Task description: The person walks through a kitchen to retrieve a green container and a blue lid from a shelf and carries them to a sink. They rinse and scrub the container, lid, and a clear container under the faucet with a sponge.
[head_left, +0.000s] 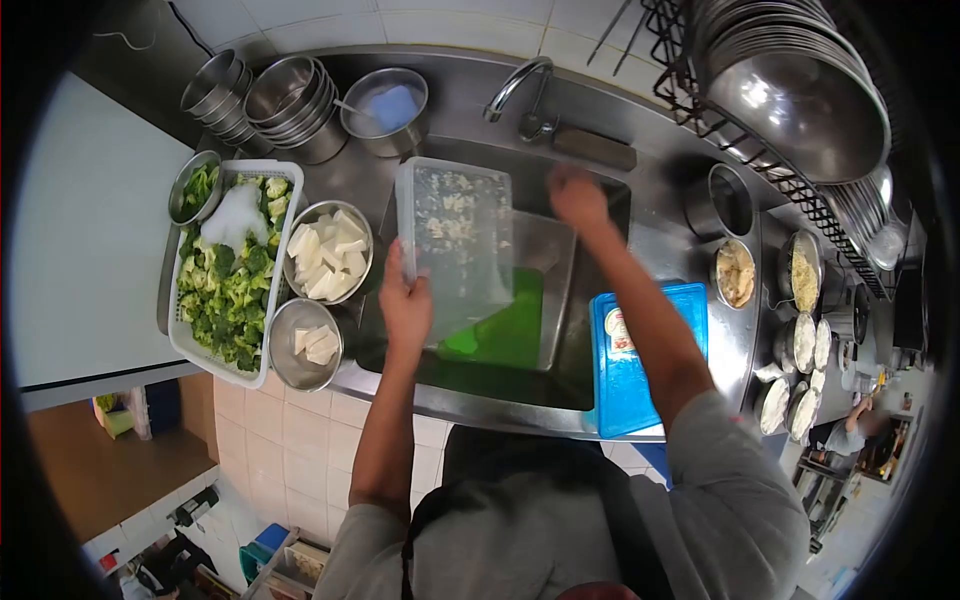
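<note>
Your left hand clamps the lower edge of the clear rectangular plastic container, held tilted over the steel sink. Your right hand reaches toward the faucet; grip indeterminate. Hands apart. White basket of broccoli crowds the left counter; blue cutting board flanks right.

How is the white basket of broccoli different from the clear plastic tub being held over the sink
The white basket lies flat on the steel counter, heaped with green broccoli; the clear plastic tub is tilted up on edge over the sink, gripped by the left hand. The basket is opaque white; the tub is see-through, with only pale scraps clinging inside. Both are rectangular plastic containers.
</note>
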